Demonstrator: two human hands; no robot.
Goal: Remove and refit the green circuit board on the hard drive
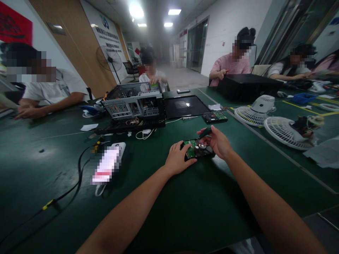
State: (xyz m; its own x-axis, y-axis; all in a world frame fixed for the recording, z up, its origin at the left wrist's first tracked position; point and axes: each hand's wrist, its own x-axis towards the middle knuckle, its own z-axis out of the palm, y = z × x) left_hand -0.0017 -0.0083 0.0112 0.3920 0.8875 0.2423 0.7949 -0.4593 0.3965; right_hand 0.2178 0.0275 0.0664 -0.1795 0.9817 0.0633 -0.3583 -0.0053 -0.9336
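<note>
A dark green work table (159, 197) fills a long lit hall, with other people seated along its far edges. The left hand (177, 159) lies curled over the 9 o'clock edge of the hard drive (198, 150), bracing it flat at table centre, circuit board up. The right hand (215, 141) is closed round a dark-handled screwdriver (206, 132) at the drive's 1 o'clock corner. An open computer case (135, 104) stands at 11 o'clock and fan grilles (284, 132) lie at 3. Risk: a slipping tip may score the exposed board. The tip and screw heads are too small to make out.
</note>
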